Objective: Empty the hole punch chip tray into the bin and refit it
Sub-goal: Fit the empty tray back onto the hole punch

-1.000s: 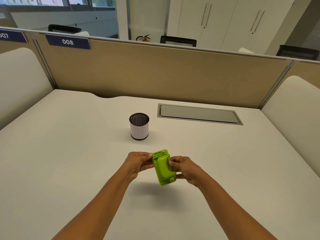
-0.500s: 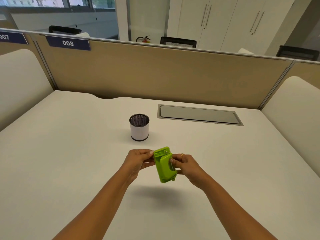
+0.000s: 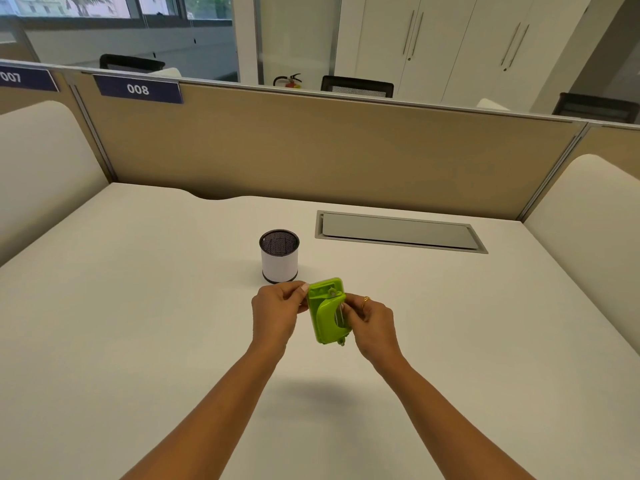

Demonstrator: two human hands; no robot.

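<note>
A lime green hole punch [image 3: 327, 311] is held in the air above the white desk, stood on its side with its handle facing me. My left hand [image 3: 277, 315] grips its left edge near the top with thumb and fingers. My right hand [image 3: 372, 322], with a ring on one finger, holds its right side. The chip tray cannot be told apart from the body. A small round bin [image 3: 279, 259], white with a black mesh inside, stands on the desk just beyond my left hand.
A grey cable flap [image 3: 400, 232] is set into the white desk [image 3: 138, 306] at the back right. A tan partition [image 3: 329, 150] closes the far side, with cream side panels [image 3: 45, 168] to the left and right.
Both hands have carried the hole punch a little farther from me, toward the bin, and turned it more upright.
</note>
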